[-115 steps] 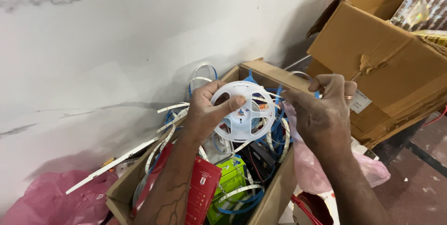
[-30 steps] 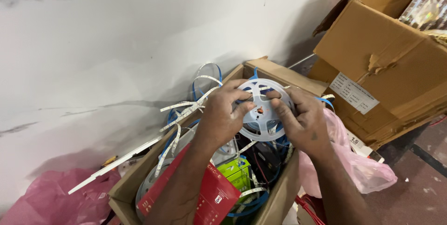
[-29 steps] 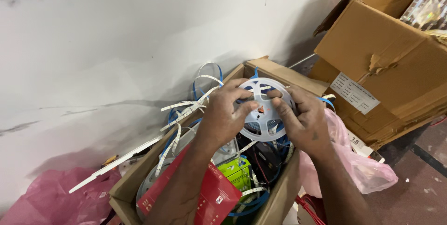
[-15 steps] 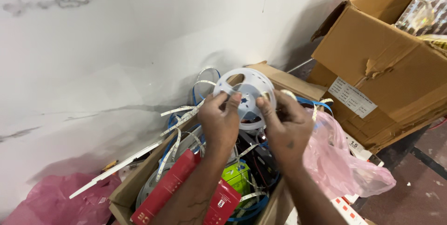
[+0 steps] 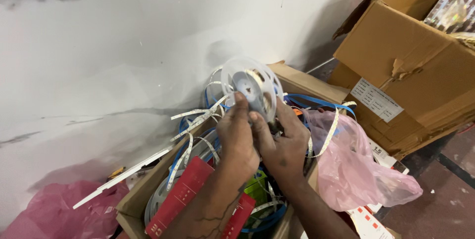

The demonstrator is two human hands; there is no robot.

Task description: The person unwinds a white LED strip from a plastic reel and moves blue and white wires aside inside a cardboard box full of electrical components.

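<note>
My left hand (image 5: 237, 140) and my right hand (image 5: 283, 142) both grip a white plastic reel (image 5: 251, 88) at its lower edge. The reel is raised and turned partly edge-on above an open cardboard box (image 5: 143, 194). The box holds tangled white strips (image 5: 198, 118), blue strips (image 5: 316, 103), a red flat box (image 5: 183, 197) and a green item (image 5: 257, 189). My hands are close together, thumbs on the reel's face.
A large brown cardboard box (image 5: 410, 71) with a white label stands at the right. A pink plastic bag (image 5: 356, 169) lies beside the open box, another pink bag (image 5: 54, 214) at the bottom left. A white marbled wall (image 5: 123, 46) rises behind.
The reel has gone from flat-on to tilted edge-on and been lifted a little. My hands have drawn closer together beneath it.
</note>
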